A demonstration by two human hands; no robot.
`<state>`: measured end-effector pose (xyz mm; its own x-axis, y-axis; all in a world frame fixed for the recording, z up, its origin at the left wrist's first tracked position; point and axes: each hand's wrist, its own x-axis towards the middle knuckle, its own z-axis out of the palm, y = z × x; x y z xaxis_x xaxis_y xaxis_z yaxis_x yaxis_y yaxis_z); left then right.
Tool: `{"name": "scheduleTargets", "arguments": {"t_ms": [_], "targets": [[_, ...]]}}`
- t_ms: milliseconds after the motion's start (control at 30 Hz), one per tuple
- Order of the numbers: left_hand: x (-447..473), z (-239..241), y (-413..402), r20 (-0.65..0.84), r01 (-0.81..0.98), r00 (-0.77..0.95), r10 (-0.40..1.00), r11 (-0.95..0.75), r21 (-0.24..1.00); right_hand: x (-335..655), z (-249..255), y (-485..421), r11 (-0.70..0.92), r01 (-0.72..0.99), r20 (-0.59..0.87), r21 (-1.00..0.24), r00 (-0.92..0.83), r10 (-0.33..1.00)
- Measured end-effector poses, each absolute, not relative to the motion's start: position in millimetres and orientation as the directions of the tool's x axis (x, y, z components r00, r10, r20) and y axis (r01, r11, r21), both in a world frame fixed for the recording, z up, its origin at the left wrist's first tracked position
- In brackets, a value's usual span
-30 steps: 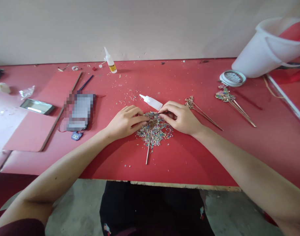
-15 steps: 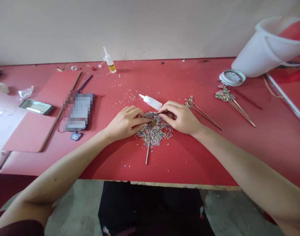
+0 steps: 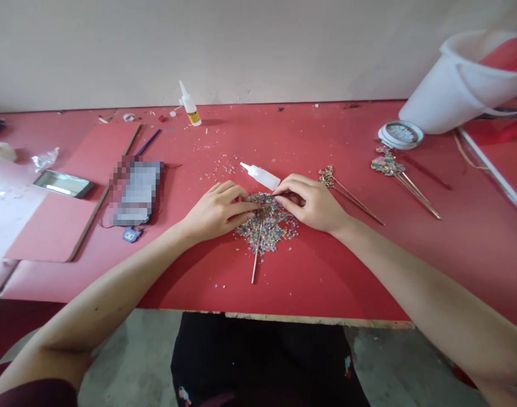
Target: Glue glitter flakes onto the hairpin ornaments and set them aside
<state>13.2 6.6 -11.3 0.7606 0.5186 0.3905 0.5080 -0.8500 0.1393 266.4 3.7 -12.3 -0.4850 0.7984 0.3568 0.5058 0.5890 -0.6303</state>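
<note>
My left hand is closed on the ornate head of a gold hairpin, whose prongs point towards the table's front edge. Under the hairpin spreads a heap of small multicoloured chips. My right hand pinches dark, thin tweezers, with their tips at the hairpin's head. Fingers partly cover that head, so its details are hidden. Just behind my hands a white glue bottle lies on its side. To the right rests another gold hairpin, and farther right one decorated with coloured chips.
A yellow-labelled glue bottle stands near the wall. At the right are a round tub of white bits and a white bucket. On the left lie a blurred-out phone-like object, a small grey tray and a red board.
</note>
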Motion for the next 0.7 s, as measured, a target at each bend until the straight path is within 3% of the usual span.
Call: {"name": "scheduleTargets", "arguments": {"t_ms": [700], "targets": [[12.1, -9.6, 7.9, 0.405, 0.504, 0.760, 0.508, -0.855, 0.125, 266.2, -12.3, 3.3, 0.594, 0.505, 0.360, -0.626, -0.489, 0.795]]}}
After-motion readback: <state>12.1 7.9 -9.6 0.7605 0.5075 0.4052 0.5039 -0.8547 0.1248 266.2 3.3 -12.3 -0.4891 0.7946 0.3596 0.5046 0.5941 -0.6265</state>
